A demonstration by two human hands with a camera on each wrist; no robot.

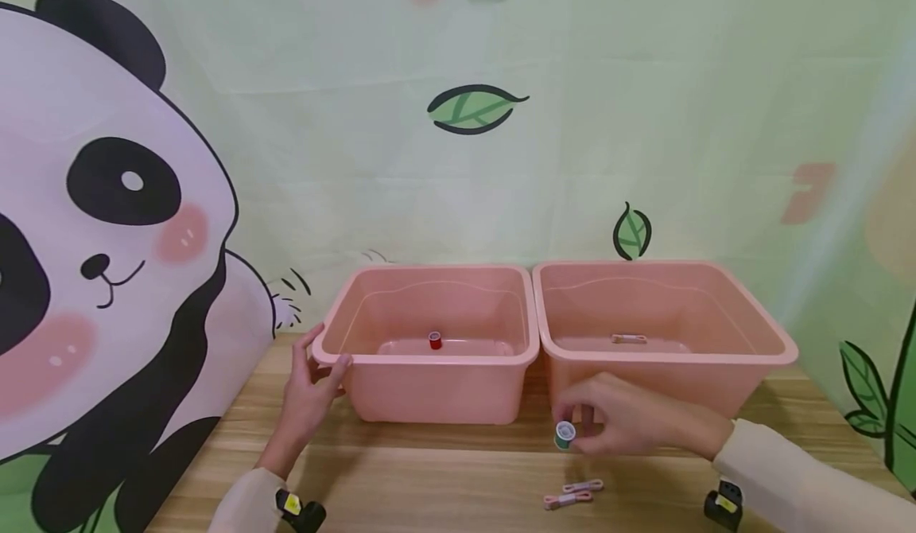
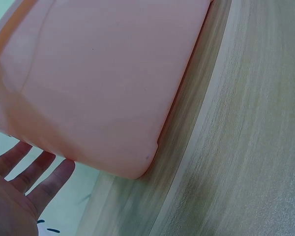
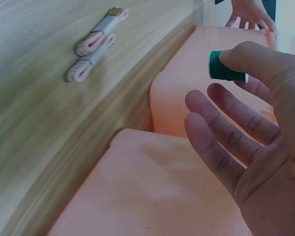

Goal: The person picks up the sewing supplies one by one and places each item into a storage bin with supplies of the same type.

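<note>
My right hand (image 1: 619,414) pinches a spool of green thread (image 3: 223,67) between thumb and forefinger, the other fingers loosely bent. It is held over the table in front of the right pink bin (image 1: 665,355). My left hand (image 1: 308,394) holds the front left corner of the left pink bin (image 1: 440,390), thumb at the rim and fingers against the side wall. Inside the left bin stands a spool of red thread (image 1: 435,340). A folded pink measuring tape (image 1: 629,339) lies in the right bin. Two more folded tapes (image 1: 568,499) lie side by side on the table.
Both bins stand next to each other on a wood-grain table (image 1: 429,477), their rims almost meeting. Behind them hangs a pale green cloth (image 1: 322,119) printed with a panda and leaves.
</note>
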